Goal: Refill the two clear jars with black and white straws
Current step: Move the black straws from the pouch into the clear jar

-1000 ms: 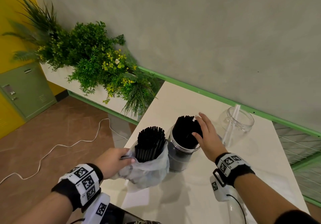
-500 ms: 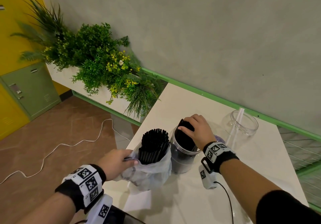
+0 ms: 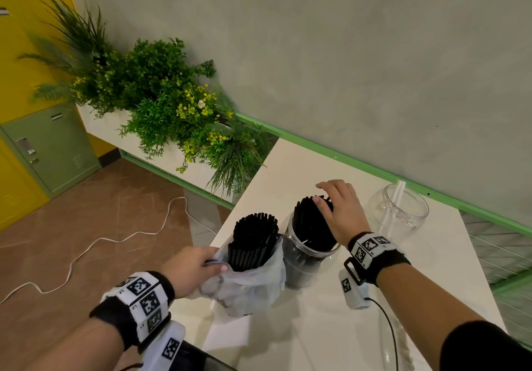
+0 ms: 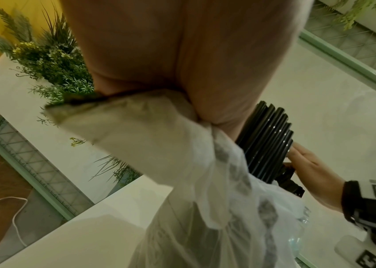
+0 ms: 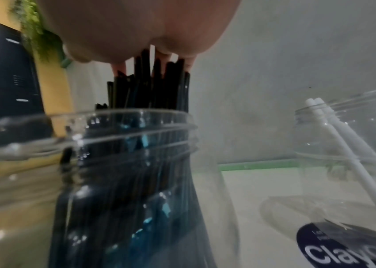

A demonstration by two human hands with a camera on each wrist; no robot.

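A clear jar (image 3: 305, 267) packed with black straws (image 3: 309, 226) stands mid-table. My right hand (image 3: 325, 195) lies over the straw tops, fingers spread, fingertips (image 5: 119, 68) touching the straw ends (image 5: 150, 85) above the jar rim (image 5: 124, 127). Left of it, my left hand (image 3: 213, 265) grips the gathered edge of a thin plastic bag (image 3: 253, 287) holding an upright bundle of black straws (image 3: 254, 235). In the left wrist view the bag (image 4: 182, 145) bunches under my palm (image 4: 182, 54). A second clear jar (image 3: 400, 212) at the right holds two white straws (image 5: 333, 130).
The white table (image 3: 316, 327) ends just left of the bag; brown floor with a white cable (image 3: 115, 241) lies below. A planter of green plants (image 3: 172, 111) runs along the wall at left. A dark label reading "Clay" (image 5: 342, 250) lies near the second jar.
My right hand went from beside the straws to curled over their tops, and now its fingers are spread above them. My left hand has kept its hold on the bag.
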